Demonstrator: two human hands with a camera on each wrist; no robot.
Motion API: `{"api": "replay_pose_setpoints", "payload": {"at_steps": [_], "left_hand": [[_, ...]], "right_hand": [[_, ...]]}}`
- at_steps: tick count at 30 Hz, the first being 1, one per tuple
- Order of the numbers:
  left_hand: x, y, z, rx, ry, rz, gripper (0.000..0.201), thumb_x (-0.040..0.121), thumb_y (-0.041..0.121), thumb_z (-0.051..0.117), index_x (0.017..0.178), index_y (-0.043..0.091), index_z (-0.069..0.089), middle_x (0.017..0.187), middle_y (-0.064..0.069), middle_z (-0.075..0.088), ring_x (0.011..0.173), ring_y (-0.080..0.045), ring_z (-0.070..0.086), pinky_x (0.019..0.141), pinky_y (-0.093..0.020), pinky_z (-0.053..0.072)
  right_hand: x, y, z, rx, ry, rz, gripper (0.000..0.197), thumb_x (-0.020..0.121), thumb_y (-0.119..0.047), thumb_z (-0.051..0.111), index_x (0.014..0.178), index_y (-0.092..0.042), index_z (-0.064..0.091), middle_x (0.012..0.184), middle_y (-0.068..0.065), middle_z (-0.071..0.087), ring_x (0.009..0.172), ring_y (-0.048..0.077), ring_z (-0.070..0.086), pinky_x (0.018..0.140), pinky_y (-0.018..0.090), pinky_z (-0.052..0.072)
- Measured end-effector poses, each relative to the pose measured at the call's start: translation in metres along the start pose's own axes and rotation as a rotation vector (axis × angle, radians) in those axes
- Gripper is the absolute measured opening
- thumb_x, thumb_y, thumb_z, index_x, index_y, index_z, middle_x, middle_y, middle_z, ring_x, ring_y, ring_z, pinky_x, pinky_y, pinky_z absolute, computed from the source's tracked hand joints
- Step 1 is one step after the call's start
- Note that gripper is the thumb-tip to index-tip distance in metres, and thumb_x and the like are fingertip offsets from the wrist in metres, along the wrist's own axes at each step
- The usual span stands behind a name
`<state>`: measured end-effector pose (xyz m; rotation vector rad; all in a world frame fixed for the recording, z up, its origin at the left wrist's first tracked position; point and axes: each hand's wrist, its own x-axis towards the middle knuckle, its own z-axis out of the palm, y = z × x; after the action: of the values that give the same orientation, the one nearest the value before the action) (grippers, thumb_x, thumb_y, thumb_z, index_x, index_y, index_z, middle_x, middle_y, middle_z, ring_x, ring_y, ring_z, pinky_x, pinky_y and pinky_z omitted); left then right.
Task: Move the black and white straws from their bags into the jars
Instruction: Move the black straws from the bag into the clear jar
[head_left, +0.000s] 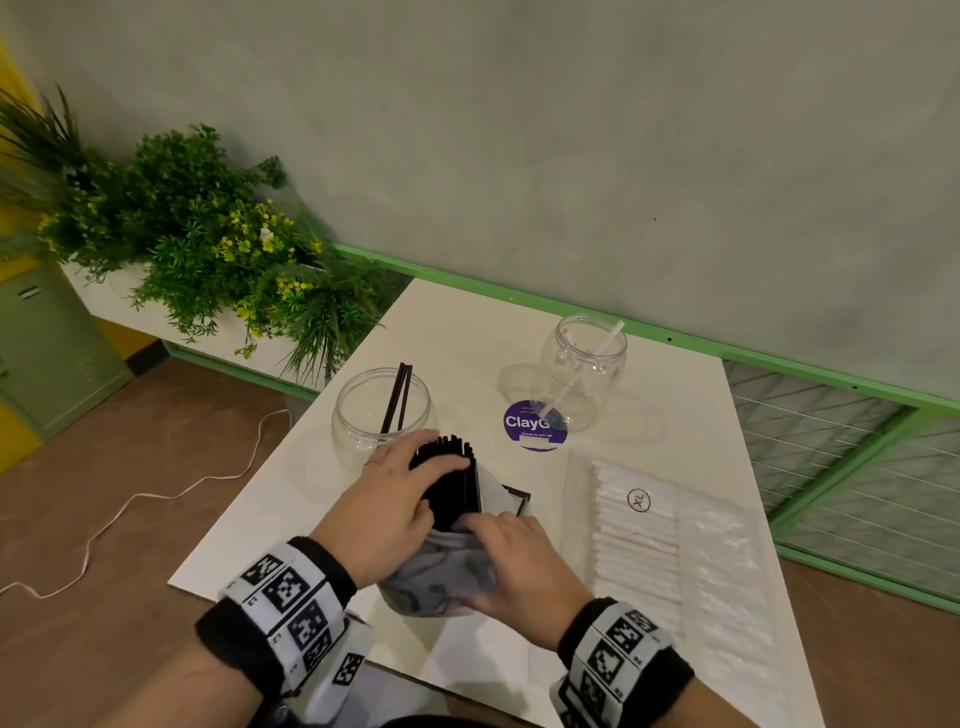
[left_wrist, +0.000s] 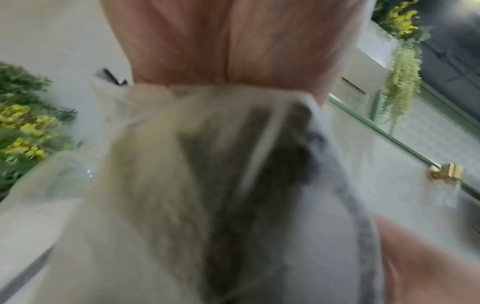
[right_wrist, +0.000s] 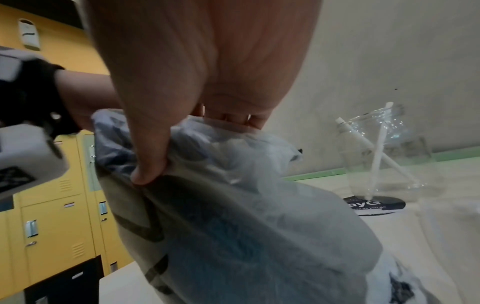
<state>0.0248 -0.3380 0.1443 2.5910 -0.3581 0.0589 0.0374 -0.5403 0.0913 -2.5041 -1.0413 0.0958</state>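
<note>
A bundle of black straws (head_left: 452, 483) sticks out of a clear plastic bag (head_left: 441, 577) at the table's near middle. My left hand (head_left: 439, 486) grips the bundle near its top, thumb on one side and fingers on the other. My right hand (head_left: 511, 551) pinches the bag's mouth just below; in the right wrist view the thumb (right_wrist: 148, 170) and curled fingers hold the bag (right_wrist: 259, 226). Just beyond the left hand, the left jar (head_left: 382, 410) holds two black straws. The right jar (head_left: 584, 364) holds two white straws (right_wrist: 376, 160). The left wrist view is blurred, showing palm and bag (left_wrist: 207, 185).
A flat bag of white straws (head_left: 639, 545) lies at the right of the white table (head_left: 291, 519). A purple round sticker (head_left: 535, 423) sits between the jars. Plants (head_left: 208, 239) stand back left, a green rail (head_left: 779, 364) behind, and a white cable (head_left: 130, 504) lies on the floor.
</note>
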Motion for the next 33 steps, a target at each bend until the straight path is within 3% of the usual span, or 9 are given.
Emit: {"api": "replay_pose_setpoints", "payload": {"at_steps": [2, 5, 8, 15, 19, 22, 27, 30, 33], "left_hand": [[-0.006, 0.000, -0.003, 0.035, -0.048, 0.060, 0.053, 0.083, 0.017, 0.041, 0.130, 0.038, 0.050, 0.153, 0.007, 0.023, 0.136, -0.019, 0.025, 0.112, -0.037, 0.031], [-0.011, 0.003, -0.006, 0.069, -0.105, 0.042, 0.051, 0.081, 0.049, 0.027, 0.120, 0.038, 0.058, 0.156, 0.009, 0.018, 0.139, -0.017, 0.019, 0.109, -0.041, 0.033], [-0.013, 0.003, -0.006, 0.178, -0.208, -0.008, 0.065, 0.067, 0.080, 0.040, 0.112, 0.038, 0.058, 0.158, 0.013, 0.006, 0.141, -0.015, 0.011, 0.109, -0.041, 0.032], [-0.009, 0.002, 0.003, 0.104, -0.104, -0.041, 0.017, 0.083, 0.031, 0.056, 0.096, 0.030, 0.044, 0.157, 0.013, 0.010, 0.136, -0.024, 0.028, 0.096, -0.032, 0.042], [-0.010, 0.002, 0.009, 0.042, -0.014, -0.010, 0.021, 0.082, 0.019, 0.055, 0.085, 0.032, 0.040, 0.153, 0.022, 0.018, 0.128, -0.013, 0.037, 0.076, -0.019, 0.039], [-0.011, 0.003, 0.014, 0.036, 0.011, 0.011, 0.025, 0.077, 0.013, 0.055, 0.078, 0.032, 0.038, 0.151, 0.025, 0.023, 0.124, -0.010, 0.042, 0.063, -0.010, 0.027], [-0.014, 0.002, 0.010, 0.065, -0.012, -0.002, 0.008, 0.073, 0.035, 0.048, 0.075, 0.033, 0.041, 0.152, 0.024, 0.021, 0.126, -0.011, 0.041, 0.062, -0.015, 0.031], [-0.011, 0.006, 0.005, 0.123, -0.035, -0.058, 0.034, 0.074, 0.064, 0.036, 0.071, 0.030, 0.045, 0.152, 0.024, 0.022, 0.127, -0.011, 0.037, 0.072, -0.024, 0.038], [-0.002, 0.011, 0.001, 0.148, 0.026, -0.076, 0.041, 0.078, 0.065, 0.035, 0.062, 0.029, 0.045, 0.145, 0.018, 0.038, 0.122, -0.019, 0.047, 0.079, -0.027, 0.043]], "right_hand": [[0.004, 0.004, 0.000, -0.005, 0.011, -0.019, 0.042, 0.076, -0.040, 0.069, 0.109, -0.019, 0.051, 0.101, -0.001, 0.060, 0.096, 0.022, 0.054, 0.082, 0.034, 0.035], [0.009, 0.010, -0.001, -0.007, 0.102, -0.016, 0.034, 0.072, -0.038, 0.071, 0.096, -0.020, 0.054, 0.091, -0.002, 0.055, 0.084, 0.020, 0.054, 0.070, 0.033, 0.038], [0.014, 0.013, -0.003, -0.012, 0.204, -0.007, 0.035, 0.066, -0.032, 0.074, 0.091, -0.021, 0.052, 0.085, -0.004, 0.054, 0.073, 0.019, 0.054, 0.063, 0.028, 0.036], [0.005, 0.014, -0.006, -0.023, 0.296, 0.006, 0.037, 0.072, -0.029, 0.075, 0.089, -0.025, 0.042, 0.078, -0.008, 0.055, 0.061, 0.010, 0.044, 0.059, 0.018, 0.024], [-0.005, 0.015, 0.002, -0.028, 0.241, 0.024, 0.016, 0.075, -0.023, 0.049, 0.085, -0.029, 0.037, 0.078, -0.010, 0.052, 0.061, 0.011, 0.034, 0.061, 0.021, 0.026], [-0.003, 0.015, 0.009, -0.038, 0.245, 0.018, 0.034, 0.062, -0.006, 0.058, 0.080, -0.026, 0.037, 0.073, -0.006, 0.051, 0.060, 0.015, 0.037, 0.061, 0.023, 0.028], [-0.008, 0.014, 0.010, 0.023, 0.197, -0.057, 0.016, 0.077, -0.020, 0.062, 0.091, -0.021, 0.054, 0.088, -0.004, 0.054, 0.080, 0.016, 0.051, 0.076, 0.026, 0.039], [-0.016, 0.012, 0.009, 0.123, 0.180, -0.075, 0.022, 0.094, -0.037, 0.050, 0.099, -0.018, 0.061, 0.094, -0.005, 0.057, 0.087, 0.014, 0.052, 0.081, 0.028, 0.041], [-0.013, 0.012, 0.007, 0.280, 0.276, 0.028, 0.019, 0.097, -0.027, 0.045, 0.097, -0.016, 0.061, 0.094, -0.007, 0.054, 0.085, 0.009, 0.052, 0.077, 0.029, 0.046]]}}
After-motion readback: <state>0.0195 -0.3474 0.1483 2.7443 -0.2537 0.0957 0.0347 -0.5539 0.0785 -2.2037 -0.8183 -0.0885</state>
